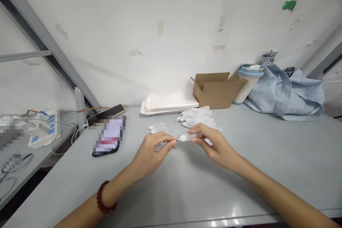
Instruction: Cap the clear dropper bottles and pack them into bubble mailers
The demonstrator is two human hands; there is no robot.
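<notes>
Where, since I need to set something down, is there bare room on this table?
The widest bare patch on the grey table lies between the right forearm and the blue bag. Smaller ones: between the nearer smartphone and left forearm, and between both forearms. Behind the right hand it's crowded: plastic squeeze bottles, a white stack, a cardboard box.
</notes>
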